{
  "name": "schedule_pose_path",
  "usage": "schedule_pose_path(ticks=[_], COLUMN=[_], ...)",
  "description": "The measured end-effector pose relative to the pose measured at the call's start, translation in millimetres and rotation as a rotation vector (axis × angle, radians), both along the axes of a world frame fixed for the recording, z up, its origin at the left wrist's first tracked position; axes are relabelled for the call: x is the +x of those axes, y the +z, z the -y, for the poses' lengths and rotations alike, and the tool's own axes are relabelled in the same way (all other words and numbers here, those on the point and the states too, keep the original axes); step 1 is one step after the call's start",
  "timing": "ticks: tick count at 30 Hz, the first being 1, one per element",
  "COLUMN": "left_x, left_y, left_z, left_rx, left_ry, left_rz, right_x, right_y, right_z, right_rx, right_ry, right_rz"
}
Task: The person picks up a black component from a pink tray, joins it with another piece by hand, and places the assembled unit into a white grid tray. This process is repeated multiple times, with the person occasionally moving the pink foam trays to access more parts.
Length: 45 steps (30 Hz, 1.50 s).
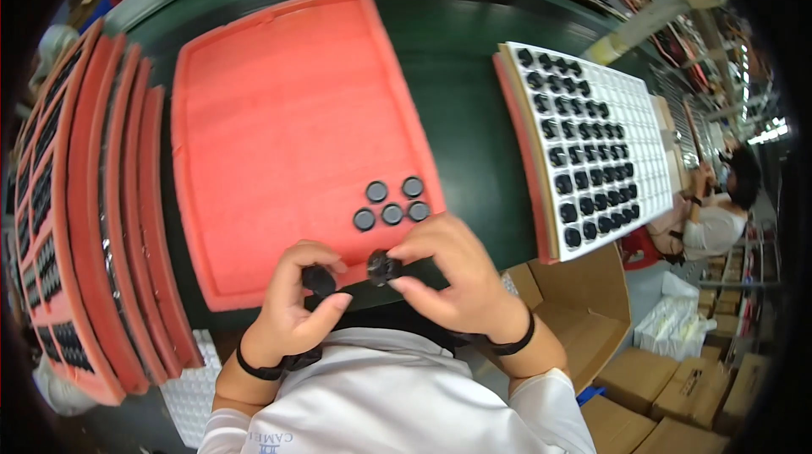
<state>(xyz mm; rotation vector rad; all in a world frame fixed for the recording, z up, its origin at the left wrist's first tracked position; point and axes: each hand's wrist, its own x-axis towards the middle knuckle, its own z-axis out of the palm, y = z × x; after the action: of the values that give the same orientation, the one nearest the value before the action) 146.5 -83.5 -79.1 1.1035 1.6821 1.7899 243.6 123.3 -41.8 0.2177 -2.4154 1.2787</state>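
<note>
In front of my body, my left hand [304, 298] has its fingers curled around a round black part [319, 281]. Close beside it, my right hand [444, 281] pinches a second black part [382, 267], knob-like and shiny, between thumb and fingers. The two parts are apart. Both hands are over the near edge of a pink-red foam tray [288, 116]. Several black round caps [392, 214] stand in a small group on that tray, just beyond my hands. What exactly the held parts are, I cannot make out.
A white compartment tray [617, 107], partly filled with rows of black parts, rests on the right. Stacked pink trays [118, 200] stand on the left. Below the white tray is an open cardboard box [584, 319]. The green table [461, 116] lies between. Another person [715, 217] sits at far right.
</note>
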Motion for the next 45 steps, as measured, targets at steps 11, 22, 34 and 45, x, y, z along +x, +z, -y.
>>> schedule_pose_path(ticks=[11, 22, 34, 45], left_x=[-14, -18, -17, -15], left_y=[0, 1, 4, 0], left_z=[-9, -9, -10, -20], left_rx=[-0.032, -0.099, -0.223, -0.128], left_ry=[-0.018, 0.079, 0.140, 0.020], left_rz=[0.336, 0.285, 0.246, 0.176], right_x=[74, 64, 54, 37], right_y=[54, 14, -11, 58], right_z=[-208, -414, -429, -207], right_rx=[0.310, 0.620, 0.643, 0.299], right_ry=[-0.727, -0.978, -0.996, -0.657], right_rz=[0.448, 0.567, 0.674, 0.380])
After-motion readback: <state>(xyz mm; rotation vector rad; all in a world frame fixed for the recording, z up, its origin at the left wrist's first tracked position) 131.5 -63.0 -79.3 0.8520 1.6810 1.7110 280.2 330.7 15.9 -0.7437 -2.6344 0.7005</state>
